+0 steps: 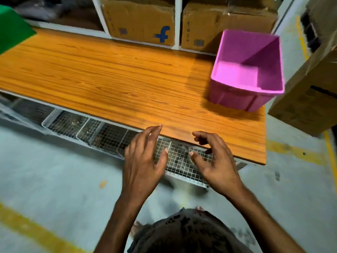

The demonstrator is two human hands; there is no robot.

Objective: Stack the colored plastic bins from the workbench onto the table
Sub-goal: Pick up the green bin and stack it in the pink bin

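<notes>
A pink plastic bin [248,70] stands upright and empty near the right end of the wooden benchtop [109,79]. Part of a green bin [12,30] shows at the top left corner. My left hand [144,161] and my right hand [215,161] hover side by side at the bench's near edge, both with fingers spread and nothing in them. They are well short of the pink bin, below and to its left.
Cardboard boxes [140,21] sit in white shelving behind the bench. Another cardboard box [310,92] juts in at the right, close to the pink bin. Wire mesh baskets [91,130] hang under the benchtop. The grey floor carries yellow lines [32,232].
</notes>
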